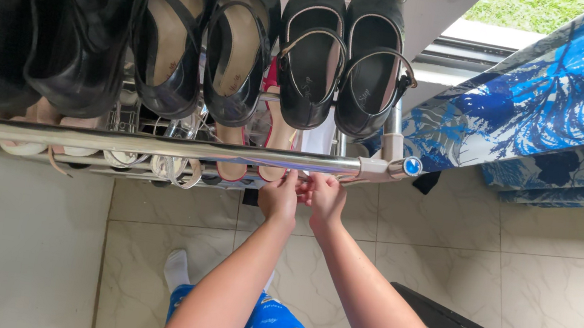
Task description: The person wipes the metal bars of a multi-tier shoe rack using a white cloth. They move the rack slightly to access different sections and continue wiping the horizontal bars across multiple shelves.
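Chrome rack rail [157, 145] just above, perhaps touching, both hands [301, 197].

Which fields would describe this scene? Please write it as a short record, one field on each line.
setting: tiled floor beside a metal shoe rack
top shelf: three pairs of black shoes
lower shelf: pale sandals, partly hidden
left hand: reaching under the front rail, fingers hidden
right hand: beside the left, touching it, at the same rail
held thing: cannot tell
right side: blue patterned cloth
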